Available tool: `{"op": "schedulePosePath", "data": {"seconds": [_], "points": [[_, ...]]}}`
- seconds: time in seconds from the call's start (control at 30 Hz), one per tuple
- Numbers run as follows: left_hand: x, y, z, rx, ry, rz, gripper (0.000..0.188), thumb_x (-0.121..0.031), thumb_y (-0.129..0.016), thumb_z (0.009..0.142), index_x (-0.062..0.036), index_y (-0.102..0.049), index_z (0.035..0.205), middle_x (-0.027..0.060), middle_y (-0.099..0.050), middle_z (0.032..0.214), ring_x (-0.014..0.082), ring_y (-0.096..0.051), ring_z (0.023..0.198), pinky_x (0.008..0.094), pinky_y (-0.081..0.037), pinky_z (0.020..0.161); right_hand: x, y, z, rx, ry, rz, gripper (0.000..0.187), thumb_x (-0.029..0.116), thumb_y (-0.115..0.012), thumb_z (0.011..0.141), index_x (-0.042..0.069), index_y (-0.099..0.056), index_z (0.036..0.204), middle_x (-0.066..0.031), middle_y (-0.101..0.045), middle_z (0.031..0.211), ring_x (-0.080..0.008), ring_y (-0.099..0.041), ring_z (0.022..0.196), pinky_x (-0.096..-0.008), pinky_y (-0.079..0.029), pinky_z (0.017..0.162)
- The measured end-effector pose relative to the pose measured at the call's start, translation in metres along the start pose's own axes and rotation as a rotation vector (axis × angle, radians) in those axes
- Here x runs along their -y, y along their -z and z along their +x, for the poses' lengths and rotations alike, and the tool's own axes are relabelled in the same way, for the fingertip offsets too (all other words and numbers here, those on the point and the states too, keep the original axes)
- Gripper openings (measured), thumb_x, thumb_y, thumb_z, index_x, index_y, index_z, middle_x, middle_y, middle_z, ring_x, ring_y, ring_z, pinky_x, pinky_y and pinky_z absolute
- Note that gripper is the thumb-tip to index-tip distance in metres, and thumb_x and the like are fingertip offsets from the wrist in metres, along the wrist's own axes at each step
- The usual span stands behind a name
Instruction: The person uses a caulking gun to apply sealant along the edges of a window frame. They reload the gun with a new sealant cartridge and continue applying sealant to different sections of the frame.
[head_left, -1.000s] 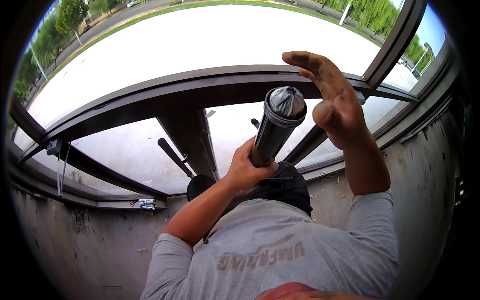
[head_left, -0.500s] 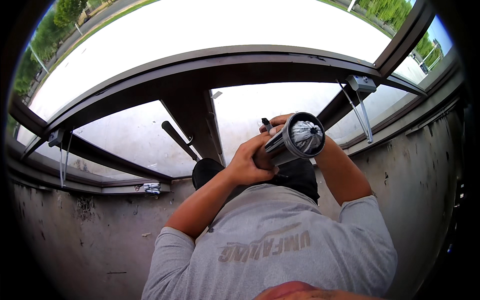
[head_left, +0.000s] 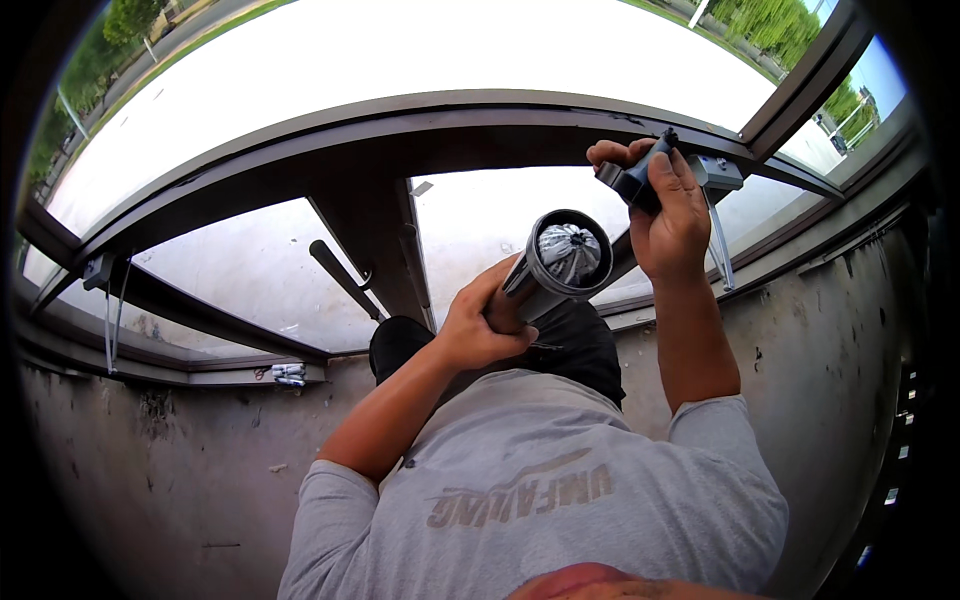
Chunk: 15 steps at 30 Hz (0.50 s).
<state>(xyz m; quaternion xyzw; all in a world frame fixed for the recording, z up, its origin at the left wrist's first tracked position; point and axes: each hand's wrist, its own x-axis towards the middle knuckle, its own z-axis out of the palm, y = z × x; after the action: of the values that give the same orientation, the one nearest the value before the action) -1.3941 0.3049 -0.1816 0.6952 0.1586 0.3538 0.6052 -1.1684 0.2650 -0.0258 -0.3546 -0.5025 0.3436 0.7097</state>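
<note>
Left hand (head_left: 480,325) grips the sealant tube (head_left: 555,270); right hand (head_left: 665,205) clutches a dark handle (head_left: 632,180) above.

Dark metal window frame (head_left: 400,120) sweeps across the view, its panes (head_left: 260,270) blazing with daylight; a thick mullion (head_left: 365,215) splits them; below runs a rough grey concrete wall (head_left: 170,470), stained and pitted; green trees (head_left: 770,20) show outside, top right.
</note>
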Motion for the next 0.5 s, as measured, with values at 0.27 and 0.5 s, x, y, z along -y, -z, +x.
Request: {"op": "schedulePosePath", "data": {"seconds": [0.27, 0.5], "points": [[0.002, -0.006, 0.004, -0.049, 0.112, 0.011, 0.050, -0.013, -0.085, 0.070, -0.0021, -0.062, 0.113, 0.0073, -0.069, 0.095, 0.0148, -0.066, 0.088, 0.0317, -0.054, 0.082, 0.053, -0.029, 0.015, 0.228, 0.317, -0.327, 0.032, 0.026, -0.062, 0.102, 0.001, -0.063, 0.122, -0.0152, -0.073, 0.110, -0.0224, -0.070, 0.109, -0.0356, -0.056, 0.095], [0.002, -0.002, 0.000, -0.072, 0.229, 0.000, 0.045, -0.011, -0.085, 0.071, -0.0012, -0.063, 0.109, 0.0072, -0.070, 0.094, 0.0147, -0.069, 0.090, 0.0328, -0.055, 0.084, 0.067, -0.005, 0.022, 0.275, -0.199, -0.409, 0.033, 0.026, -0.068, 0.099, -0.004, -0.069, 0.114, -0.0075, -0.073, 0.088, -0.0140, -0.070, 0.083, -0.0288, -0.055, 0.082]]}}
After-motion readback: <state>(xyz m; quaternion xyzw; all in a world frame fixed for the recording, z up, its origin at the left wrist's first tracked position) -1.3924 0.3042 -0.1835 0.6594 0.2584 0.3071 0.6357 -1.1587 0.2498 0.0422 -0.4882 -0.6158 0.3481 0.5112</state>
